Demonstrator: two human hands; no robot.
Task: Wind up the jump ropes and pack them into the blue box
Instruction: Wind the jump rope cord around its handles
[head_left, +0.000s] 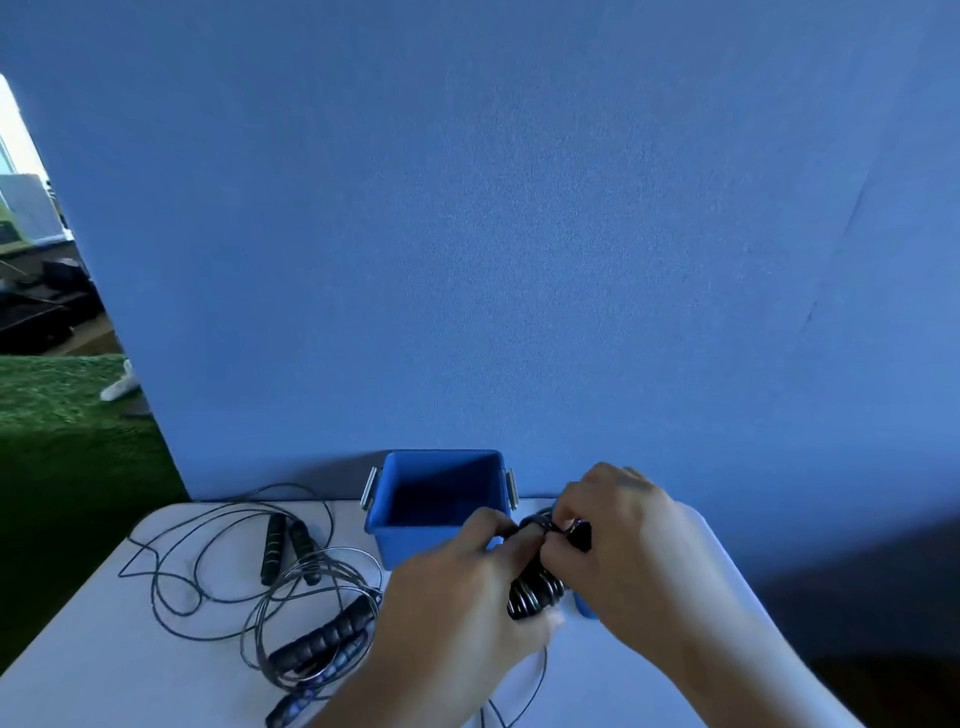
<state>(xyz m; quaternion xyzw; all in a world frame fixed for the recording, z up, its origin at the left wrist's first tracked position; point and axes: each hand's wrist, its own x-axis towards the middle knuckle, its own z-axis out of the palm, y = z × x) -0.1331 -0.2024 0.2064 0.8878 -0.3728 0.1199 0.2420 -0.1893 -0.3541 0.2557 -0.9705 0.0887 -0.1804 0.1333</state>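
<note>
Jump rope (536, 584), black, partly wound into a tight bundle. It is held clear of the worktop (104, 649), just in front of the blue box (415, 540), between both hands. Confirm?

— Confirmed. The box stands open at the back of the worktop, against the blue wall (519, 260). Its interior is in shadow, so I cannot tell whether anything is inside.

Risks from here?

— Three, in my judgement.
- **Uncoiling:** a free tail of cord (543, 670) hangs from the bundle toward the near edge. If that end is not tucked in or locked off, the springy cord may uncoil when the grip eases.
- **Snagging:** the same tail could catch on the box rim during the transfer and pull coils loose.
- **Tangling:** the loose jump ropes (274, 545) lie to the left with their cords overlapping. Lifting one may drag the other along.

Hand pose?

— The left hand (457, 587) enters the view from below. Its fingers are curled round the jump rope's handles and coils, and one finger is raised at the top end.
— The right hand (618, 525) arches over from the right with its back to the camera, fingertips pinching the cord at the top of the bundle.
— Neither hand is free. The knuckles and blur hide exactly how the right fingertips lie.
</note>
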